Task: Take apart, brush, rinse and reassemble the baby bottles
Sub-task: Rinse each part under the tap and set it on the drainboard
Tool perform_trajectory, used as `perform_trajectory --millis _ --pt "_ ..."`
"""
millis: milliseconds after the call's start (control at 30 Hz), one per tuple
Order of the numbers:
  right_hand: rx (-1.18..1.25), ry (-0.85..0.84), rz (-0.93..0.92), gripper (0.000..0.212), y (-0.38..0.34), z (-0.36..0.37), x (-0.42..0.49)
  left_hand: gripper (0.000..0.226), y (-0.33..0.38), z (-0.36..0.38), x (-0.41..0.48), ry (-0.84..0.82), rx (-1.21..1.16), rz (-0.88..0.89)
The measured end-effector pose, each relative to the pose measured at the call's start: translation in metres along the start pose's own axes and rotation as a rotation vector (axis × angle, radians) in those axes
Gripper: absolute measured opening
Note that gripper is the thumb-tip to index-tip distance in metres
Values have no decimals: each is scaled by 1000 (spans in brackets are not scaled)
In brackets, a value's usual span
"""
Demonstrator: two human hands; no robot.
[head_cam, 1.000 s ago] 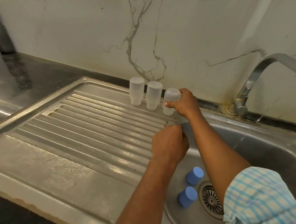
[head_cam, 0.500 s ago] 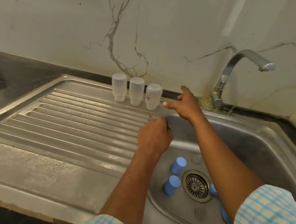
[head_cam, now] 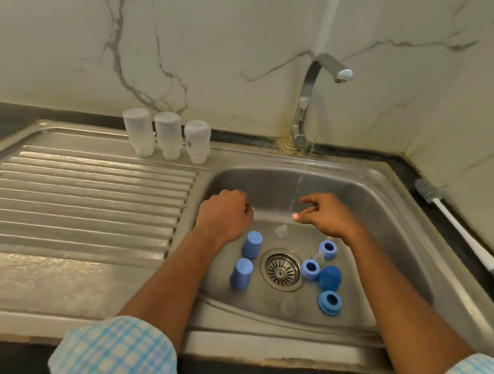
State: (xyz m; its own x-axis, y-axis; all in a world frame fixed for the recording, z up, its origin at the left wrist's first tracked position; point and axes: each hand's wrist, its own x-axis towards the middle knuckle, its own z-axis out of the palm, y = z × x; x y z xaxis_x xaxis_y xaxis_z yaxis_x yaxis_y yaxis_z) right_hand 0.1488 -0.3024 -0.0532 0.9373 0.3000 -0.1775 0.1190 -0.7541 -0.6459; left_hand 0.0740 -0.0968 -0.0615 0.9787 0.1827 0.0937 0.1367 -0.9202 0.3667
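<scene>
The three bottles (head_cam: 168, 135) stand upside down in a row at the far edge of the draining board (head_cam: 80, 194), side by side and just left of the basin. A second ago the right hand (head_cam: 329, 218) was still setting the third one down next to the other two. Half a second ago it had let go. Now both hands have come back over the sink (head_cam: 396, 225).

The right hand hangs beside the thin stream of water (head_cam: 296, 190), its fingers loose and spread, holding nothing. The left hand (head_cam: 224, 214) hovers at the left of the basin with its fingers curled under. From here I cannot tell whether anything is inside them.

So the bottle bodies look finished and left to drain, and I judge the small parts come next. They lie on the sink floor around the drain (head_cam: 281, 268): two pale blue caps (head_cam: 252, 243) to its left, and three blue rings (head_cam: 330, 301) and a darker cap (head_cam: 330, 277) to its right. There are a few clear teats (head_cam: 280, 232) among them.

The tap (head_cam: 311, 104) is running. The brush (head_cam: 454, 225) lies on the counter at the far right, well apart from both hands.
</scene>
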Motion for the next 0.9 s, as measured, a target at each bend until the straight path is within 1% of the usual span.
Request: perform_trajectory --millis 167,267,367,500,600,667,700,800,833,900 --pt "-216 -66 30 55 20 23 37 33 8 7 0 -51 64 34" --pt "-387 -94 16 52 25 40 61 33 9 11 3 -79 72 44" --pt "-559 -109 -6 48 33 58 83 34 3 13 9 -73 66 38" --pt "-613 -126 10 39 43 78 99 33 0 15 13 -63 78 45" --pt "-589 -81 31 33 46 80 99 33 1 15 12 -75 95 61" --pt "-461 -42 88 29 51 76 99 32 0 13 12 -71 96 54" --pt "-316 -18 136 27 55 69 99 31 1 10 12 -66 77 43" --pt "334 32 293 13 56 47 90 27 8 8 13 -51 -48 -13" --pt "497 70 315 12 53 41 86 25 14 9 15 -43 -93 -25" --pt "724 119 300 15 45 29 79 23 32 12 26 -21 -231 -52"
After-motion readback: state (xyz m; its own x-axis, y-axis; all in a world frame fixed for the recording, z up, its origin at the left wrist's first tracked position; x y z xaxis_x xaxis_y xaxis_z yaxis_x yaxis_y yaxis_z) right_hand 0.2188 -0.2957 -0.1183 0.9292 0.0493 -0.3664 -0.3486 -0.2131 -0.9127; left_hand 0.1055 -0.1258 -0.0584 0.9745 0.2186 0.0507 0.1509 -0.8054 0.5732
